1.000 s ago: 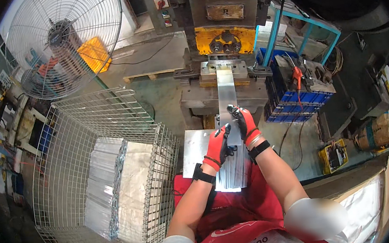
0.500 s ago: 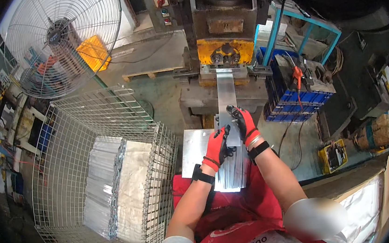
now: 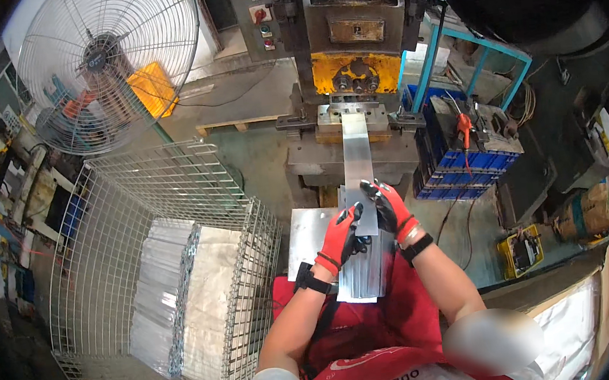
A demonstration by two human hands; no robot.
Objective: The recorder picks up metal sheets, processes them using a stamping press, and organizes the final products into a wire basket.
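A long flat metal strip (image 3: 356,152) runs away from me, its far end lying on the lower die (image 3: 378,119) of a press. My left hand (image 3: 341,236), in a red and black glove, closes on the strip's near left edge. On the opposite edge, slightly farther up, my gloved right hand (image 3: 390,207) grips it with thumb and fingers. Beneath the strip and my hands lies a stack of similar metal strips (image 3: 363,278) over my lap. The press's yellow ram (image 3: 354,71) stands above the die, with a gap between them.
To my left stands a wire mesh cage (image 3: 248,250) with stacked metal strips (image 3: 158,285) inside. A large fan (image 3: 104,55) rises behind it. Right of the press are blue crates (image 3: 463,164) topped by an orange-handled tool (image 3: 464,129). A yellow basket (image 3: 521,250) sits on the floor.
The yellow ram has risen from the die, widening the gap. Both hands still hold the strip and sit slightly lower in the picture; the view itself has shifted a little.
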